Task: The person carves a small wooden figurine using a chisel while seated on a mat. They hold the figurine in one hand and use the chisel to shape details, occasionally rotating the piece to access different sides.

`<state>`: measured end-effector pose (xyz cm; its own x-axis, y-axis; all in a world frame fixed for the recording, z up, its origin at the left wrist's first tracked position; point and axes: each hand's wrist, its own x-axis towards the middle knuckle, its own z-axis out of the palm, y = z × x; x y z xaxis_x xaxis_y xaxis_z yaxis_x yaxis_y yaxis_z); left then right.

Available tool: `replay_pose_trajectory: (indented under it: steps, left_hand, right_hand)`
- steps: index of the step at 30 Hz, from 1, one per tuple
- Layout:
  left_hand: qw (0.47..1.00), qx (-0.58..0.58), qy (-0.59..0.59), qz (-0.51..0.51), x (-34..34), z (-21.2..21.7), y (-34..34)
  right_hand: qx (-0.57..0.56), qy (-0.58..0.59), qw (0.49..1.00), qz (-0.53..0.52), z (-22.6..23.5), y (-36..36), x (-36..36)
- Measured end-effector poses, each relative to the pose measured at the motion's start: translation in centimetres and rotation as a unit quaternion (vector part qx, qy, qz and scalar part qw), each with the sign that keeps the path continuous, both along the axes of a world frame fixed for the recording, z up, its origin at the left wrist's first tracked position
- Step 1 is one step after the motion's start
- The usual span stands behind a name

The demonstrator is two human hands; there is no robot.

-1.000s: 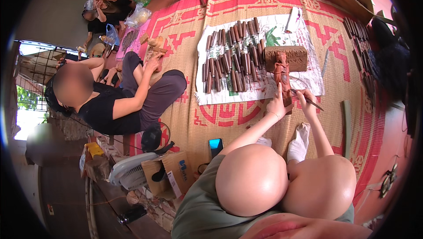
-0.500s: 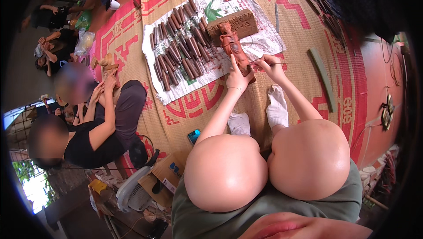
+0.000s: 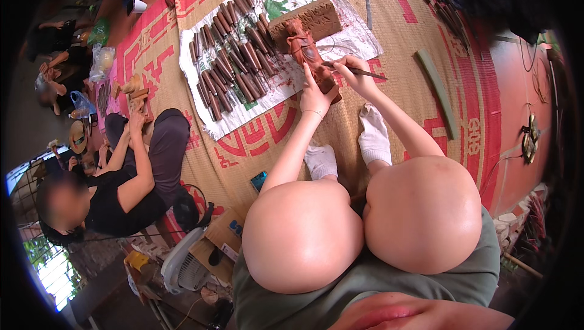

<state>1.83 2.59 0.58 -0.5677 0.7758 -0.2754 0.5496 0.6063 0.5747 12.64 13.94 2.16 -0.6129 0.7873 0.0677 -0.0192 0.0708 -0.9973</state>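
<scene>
A reddish-brown carved figurine [image 3: 302, 43] lies with its far end propped against a brown carved block [image 3: 319, 18] on a white sheet. Gripping its near end is my left hand [image 3: 316, 99], index finger stretched along the body and thumb on the opposite side. In a pinch, my right hand [image 3: 358, 76] holds a slim dark stick-like tool [image 3: 372, 76] across the figurine's right side. The working tip is too small to make out. Left of the figurine, several carving chisels [image 3: 234, 56] with dark brown handles lie in rows.
Beneath everything spreads a red-patterned straw mat [image 3: 243, 163]. A green-grey strip [image 3: 437, 94] lies at right, with more long tools [image 3: 441, 4] at far right. To the left another person [image 3: 131, 190] sits handling a pale carving [image 3: 135, 90]. A phone [image 3: 259, 180] lies beside my left leg.
The whole scene has shifted slightly left and up in view. My right hand has moved up along the figurine, and more of the dark tool's shaft shows. My left hand keeps its hold.
</scene>
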Motion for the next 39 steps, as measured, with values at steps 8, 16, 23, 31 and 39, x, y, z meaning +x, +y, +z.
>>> replay_pose_trajectory:
  steps: [8,16,23,31,39]
  left_hand:
    - [0.999,0.042,-0.006,-0.013,-0.2,-0.3,-0.3]
    - [0.998,-0.008,-0.056,0.004,0.1,1.3,0.2]
    - [0.998,-0.038,-0.051,0.004,0.4,1.7,0.7]
    - [0.999,-0.038,-0.032,-0.004,0.4,1.6,0.4]
    - [0.998,-0.055,-0.006,-0.015,0.5,1.1,0.5]
  right_hand:
    - [-0.071,0.025,0.997,0.014,-2.1,-0.1,1.2]
    - [0.045,-0.004,0.999,-0.008,-0.7,1.2,-1.6]
    - [0.070,-0.021,0.997,-0.004,-1.4,3.0,-3.3]
    - [0.124,-0.063,0.990,0.007,0.4,3.2,-4.5]
    - [0.053,-0.055,0.996,0.043,-0.7,3.0,-3.7]
